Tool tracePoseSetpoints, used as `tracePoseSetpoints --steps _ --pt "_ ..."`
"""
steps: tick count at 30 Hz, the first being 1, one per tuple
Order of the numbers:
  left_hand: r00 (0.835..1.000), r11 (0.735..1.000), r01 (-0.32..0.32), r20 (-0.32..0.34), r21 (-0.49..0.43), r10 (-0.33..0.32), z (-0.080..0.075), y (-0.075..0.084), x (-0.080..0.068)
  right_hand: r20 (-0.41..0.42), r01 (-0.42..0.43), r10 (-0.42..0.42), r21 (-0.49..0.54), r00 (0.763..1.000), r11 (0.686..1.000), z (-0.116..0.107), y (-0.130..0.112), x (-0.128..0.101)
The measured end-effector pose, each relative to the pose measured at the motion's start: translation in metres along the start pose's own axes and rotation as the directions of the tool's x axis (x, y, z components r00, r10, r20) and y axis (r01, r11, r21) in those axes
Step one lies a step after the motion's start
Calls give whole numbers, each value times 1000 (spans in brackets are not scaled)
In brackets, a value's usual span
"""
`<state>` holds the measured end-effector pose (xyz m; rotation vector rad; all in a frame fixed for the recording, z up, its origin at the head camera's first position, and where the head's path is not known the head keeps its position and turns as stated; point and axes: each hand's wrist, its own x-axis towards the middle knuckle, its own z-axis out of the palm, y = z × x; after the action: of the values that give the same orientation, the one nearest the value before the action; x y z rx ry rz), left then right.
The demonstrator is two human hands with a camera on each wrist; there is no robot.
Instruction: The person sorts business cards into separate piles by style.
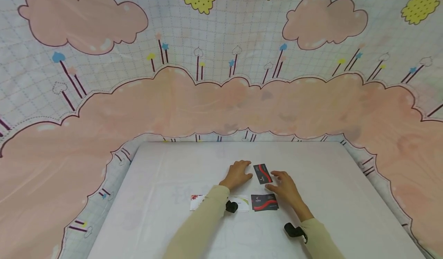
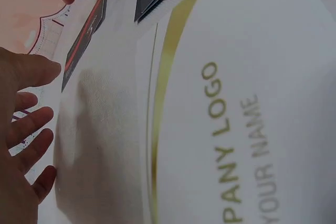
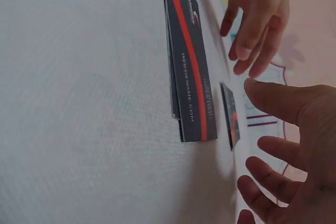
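Observation:
A dark business card (image 1: 263,173) with a red wavy stripe lies slanted on the white table between my two hands. To its left is my left hand (image 1: 238,174), fingers spread and holding nothing. My right hand (image 1: 285,188) is at its right side, thumb and fingers apart around nothing; its fingertips come close to the card's edge. Nearer to me lies a slightly fanned stack of similar dark cards (image 1: 264,202). In the right wrist view the stack (image 3: 191,72) shows uneven edges. The white card (image 2: 210,129) printed "LOGO" and "YOUR NAME" fills much of the left wrist view.
Left of the dark stack, the white cards lie in a row, one with a red print (image 1: 196,201) and partly covered by my left sleeve (image 1: 207,216). A patterned cloth (image 1: 221,105) with clouds hangs behind the white table (image 1: 155,213).

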<state>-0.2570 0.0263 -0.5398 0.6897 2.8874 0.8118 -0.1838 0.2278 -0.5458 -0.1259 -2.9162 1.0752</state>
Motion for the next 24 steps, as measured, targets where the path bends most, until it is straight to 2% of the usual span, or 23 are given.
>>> tracePoseSetpoints --steps 6,15,24 --pt "1000 999 25 -1 22 -25 7 1 9 4 -10 10 -55 1000 998 4 4 6" --pt "995 995 85 39 53 -88 11 5 20 -13 -3 2 -115 1000 993 5 8 10" --pt "993 987 93 64 130 -102 13 7 20 -27 19 -23 -153 999 988 9 7 10"
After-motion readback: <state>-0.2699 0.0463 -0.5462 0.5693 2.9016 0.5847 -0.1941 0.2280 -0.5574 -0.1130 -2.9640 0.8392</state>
